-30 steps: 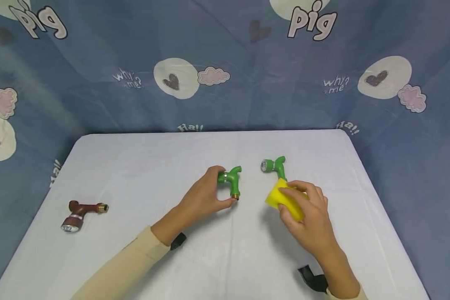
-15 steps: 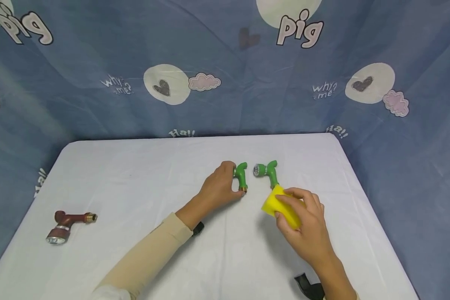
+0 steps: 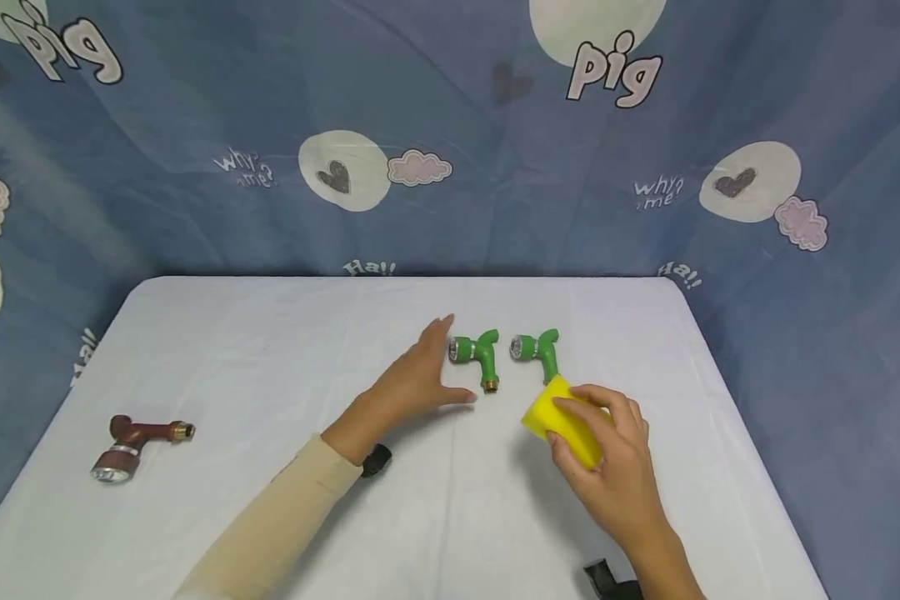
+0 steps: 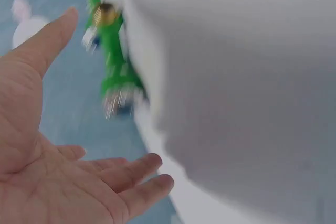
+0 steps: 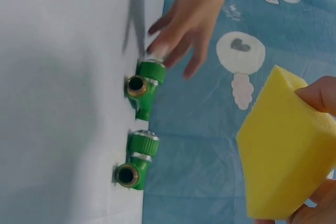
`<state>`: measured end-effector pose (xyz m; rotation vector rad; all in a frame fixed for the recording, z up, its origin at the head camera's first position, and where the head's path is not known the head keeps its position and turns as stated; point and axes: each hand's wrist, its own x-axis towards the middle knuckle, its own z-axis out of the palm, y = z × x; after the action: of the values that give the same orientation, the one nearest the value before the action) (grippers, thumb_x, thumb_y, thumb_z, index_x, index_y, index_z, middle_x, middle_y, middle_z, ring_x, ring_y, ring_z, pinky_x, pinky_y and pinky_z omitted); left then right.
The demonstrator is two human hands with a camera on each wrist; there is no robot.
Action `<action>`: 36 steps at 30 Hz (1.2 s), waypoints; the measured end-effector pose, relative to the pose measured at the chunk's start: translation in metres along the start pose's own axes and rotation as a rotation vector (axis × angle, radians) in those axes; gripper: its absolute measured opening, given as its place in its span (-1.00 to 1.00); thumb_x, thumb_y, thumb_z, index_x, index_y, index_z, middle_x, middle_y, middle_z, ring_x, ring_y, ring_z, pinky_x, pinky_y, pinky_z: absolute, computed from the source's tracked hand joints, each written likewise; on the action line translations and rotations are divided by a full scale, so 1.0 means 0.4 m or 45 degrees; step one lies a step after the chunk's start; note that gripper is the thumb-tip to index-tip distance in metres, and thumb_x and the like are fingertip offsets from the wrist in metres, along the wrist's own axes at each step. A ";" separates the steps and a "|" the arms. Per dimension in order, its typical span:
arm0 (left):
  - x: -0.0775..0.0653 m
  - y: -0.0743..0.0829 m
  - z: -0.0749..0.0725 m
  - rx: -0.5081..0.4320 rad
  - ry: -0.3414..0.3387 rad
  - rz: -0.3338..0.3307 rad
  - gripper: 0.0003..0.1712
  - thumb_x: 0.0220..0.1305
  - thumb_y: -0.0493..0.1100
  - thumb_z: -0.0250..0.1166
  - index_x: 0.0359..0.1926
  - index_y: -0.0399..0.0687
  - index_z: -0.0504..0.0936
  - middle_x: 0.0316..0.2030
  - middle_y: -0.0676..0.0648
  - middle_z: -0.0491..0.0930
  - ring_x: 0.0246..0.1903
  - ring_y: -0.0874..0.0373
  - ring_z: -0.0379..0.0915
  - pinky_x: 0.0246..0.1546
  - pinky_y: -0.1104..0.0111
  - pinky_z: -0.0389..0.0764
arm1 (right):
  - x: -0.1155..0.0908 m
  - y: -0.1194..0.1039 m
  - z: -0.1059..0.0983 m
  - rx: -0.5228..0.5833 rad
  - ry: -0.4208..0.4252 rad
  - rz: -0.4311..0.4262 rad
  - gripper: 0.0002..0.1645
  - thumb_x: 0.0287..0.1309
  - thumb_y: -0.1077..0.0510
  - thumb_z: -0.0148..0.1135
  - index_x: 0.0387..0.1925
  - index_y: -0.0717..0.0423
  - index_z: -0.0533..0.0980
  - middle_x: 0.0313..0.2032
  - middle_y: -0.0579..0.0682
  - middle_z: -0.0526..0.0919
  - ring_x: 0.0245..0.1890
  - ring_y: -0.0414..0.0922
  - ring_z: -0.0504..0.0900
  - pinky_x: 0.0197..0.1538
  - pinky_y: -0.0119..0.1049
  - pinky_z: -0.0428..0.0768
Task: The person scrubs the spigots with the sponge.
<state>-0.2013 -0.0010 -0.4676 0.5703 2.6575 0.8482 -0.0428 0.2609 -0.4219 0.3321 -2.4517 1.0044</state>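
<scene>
Two green taps with brass ends lie side by side on the table; the left tap is just right of my left hand, whose fingers and thumb are spread with nothing between them. In the left wrist view the palm faces that tap, apart from it and blurred. My right hand pinches a yellow sponge between thumb and fingers, above the table. The sponge overlaps the lower end of the right tap in the head view. The right wrist view shows the sponge as a thick block.
A dark red tap with a brass end lies at the table's left side. The white-covered table ends at a blue printed cloth behind and at the sides. Black wrist devices sit under the wrists.
My left hand, holding the left green tap, moved it right beside the other tap, then let go and drew back left. The right hand keeps holding the sponge nearly in place.
</scene>
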 end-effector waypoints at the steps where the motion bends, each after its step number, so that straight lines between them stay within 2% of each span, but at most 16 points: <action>1: -0.026 -0.019 -0.021 -0.014 0.015 -0.020 0.51 0.04 0.25 0.65 0.70 0.00 -0.22 0.65 -0.22 -0.11 0.58 -0.15 -0.04 0.50 -0.03 0.19 | -0.003 -0.003 0.003 0.007 -0.009 0.010 -0.55 0.02 0.25 0.55 0.01 0.13 0.70 0.16 0.04 0.57 0.13 0.04 0.43 0.04 -0.10 0.22; 4: -0.117 -0.082 -0.096 -0.038 0.095 -0.095 0.50 0.09 0.22 0.63 0.70 -0.01 -0.26 0.65 -0.22 -0.11 0.60 -0.16 -0.10 0.52 -0.06 0.11 | -0.006 -0.007 0.011 0.023 -0.026 0.019 -0.55 0.04 0.23 0.55 0.03 0.15 0.69 0.17 0.07 0.56 0.16 0.05 0.43 0.09 -0.08 0.25; 7: -0.223 -0.158 -0.175 -0.025 0.204 -0.188 0.48 0.13 0.17 0.62 0.69 -0.07 -0.28 0.63 -0.29 -0.12 0.59 -0.26 -0.12 0.49 -0.17 0.09 | -0.006 -0.009 0.014 0.022 -0.035 0.020 -0.55 0.05 0.22 0.55 0.04 0.16 0.69 0.18 0.08 0.56 0.18 0.05 0.42 0.13 -0.09 0.29; 11: -0.373 -0.275 -0.271 0.035 0.371 -0.351 0.49 0.14 0.15 0.61 0.67 -0.22 -0.30 0.60 -0.45 -0.15 0.53 -0.46 -0.12 0.39 -0.35 0.09 | -0.006 -0.013 0.016 0.012 -0.038 0.020 -0.54 0.06 0.22 0.55 0.04 0.18 0.69 0.19 0.11 0.55 0.20 0.07 0.42 0.15 -0.14 0.30; 14: -0.468 -0.366 -0.320 0.094 0.465 -0.508 0.50 0.15 0.17 0.60 0.63 -0.36 -0.31 0.54 -0.58 -0.14 0.46 -0.59 -0.09 0.32 -0.45 0.09 | -0.006 -0.016 0.016 0.006 -0.038 0.028 -0.53 0.05 0.24 0.56 0.05 0.20 0.69 0.18 0.14 0.54 0.21 0.08 0.42 0.15 -0.16 0.31; 17: -0.541 -0.441 -0.343 0.162 0.465 -0.671 0.48 0.16 0.17 0.58 0.57 -0.56 -0.26 0.39 -0.71 0.01 0.30 -0.68 0.06 0.18 -0.51 0.19 | -0.005 -0.018 0.021 0.006 -0.041 0.039 -0.52 0.04 0.25 0.56 0.05 0.20 0.69 0.18 0.13 0.54 0.20 0.07 0.42 0.14 -0.18 0.32; 20: -0.597 -0.489 -0.345 0.201 0.375 -0.792 0.32 0.20 0.17 0.54 0.45 -0.73 -0.02 0.13 -0.72 0.25 0.06 -0.64 0.27 -0.05 -0.45 0.38 | -0.005 -0.021 0.035 0.028 -0.058 0.035 -0.51 0.03 0.26 0.57 0.05 0.19 0.68 0.19 0.12 0.54 0.21 0.07 0.41 0.13 -0.16 0.31; 21: -0.613 -0.499 -0.343 0.210 0.347 -0.817 0.25 0.24 0.16 0.51 0.43 -0.75 0.02 0.09 -0.72 0.29 0.02 -0.65 0.29 -0.09 -0.44 0.41 | -0.004 -0.023 0.041 0.036 -0.067 0.031 -0.51 0.03 0.26 0.58 0.05 0.19 0.68 0.19 0.11 0.54 0.21 0.06 0.41 0.13 -0.15 0.30; 24: -0.614 -0.511 -0.330 0.241 0.334 -0.813 0.01 0.34 0.04 0.43 0.36 -0.73 0.18 0.04 -0.72 0.41 -0.02 -0.67 0.36 -0.14 -0.38 0.47 | -0.005 -0.020 0.042 0.039 -0.071 0.026 -0.51 0.03 0.27 0.58 0.06 0.19 0.68 0.20 0.10 0.53 0.22 0.07 0.40 0.13 -0.12 0.29; 26: -0.608 -0.512 -0.322 0.281 0.382 -0.782 -0.14 0.38 -0.09 0.38 0.37 -0.68 0.22 0.08 -0.74 0.41 0.03 -0.71 0.35 -0.10 -0.40 0.46 | -0.006 -0.018 0.043 0.033 -0.067 0.021 -0.51 0.04 0.28 0.58 0.06 0.19 0.67 0.20 0.09 0.53 0.22 0.07 0.40 0.13 -0.11 0.29; 29: -0.598 -0.510 -0.311 0.315 0.471 -0.731 -0.33 0.33 -0.28 0.37 0.32 -0.61 0.35 0.07 -0.73 0.43 0.02 -0.70 0.37 -0.11 -0.40 0.47 | -0.008 -0.018 0.044 0.016 -0.070 0.025 -0.50 0.04 0.28 0.58 0.07 0.18 0.67 0.21 0.08 0.53 0.22 0.06 0.40 0.14 -0.11 0.31; 32: -0.590 -0.506 -0.304 0.311 0.479 -0.703 -0.36 0.30 -0.32 0.38 0.31 -0.54 0.39 0.08 -0.70 0.45 0.02 -0.68 0.39 -0.13 -0.38 0.47 | -0.011 -0.018 0.043 0.001 -0.076 0.032 -0.50 0.05 0.29 0.58 0.07 0.16 0.67 0.22 0.06 0.52 0.23 0.05 0.40 0.14 -0.09 0.33; 36: -0.578 -0.502 -0.301 0.284 0.368 -0.671 -0.21 0.29 -0.18 0.46 0.42 -0.44 0.35 0.16 -0.68 0.42 0.08 -0.68 0.37 -0.11 -0.39 0.47 | -0.016 -0.016 0.040 -0.006 -0.070 0.032 -0.50 0.04 0.29 0.58 0.06 0.16 0.67 0.22 0.06 0.53 0.20 0.04 0.41 0.11 -0.08 0.34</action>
<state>-0.1008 -0.3143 -0.4585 -0.2322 2.9637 0.5091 -0.0399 0.2453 -0.4312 0.3324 -2.5126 1.0130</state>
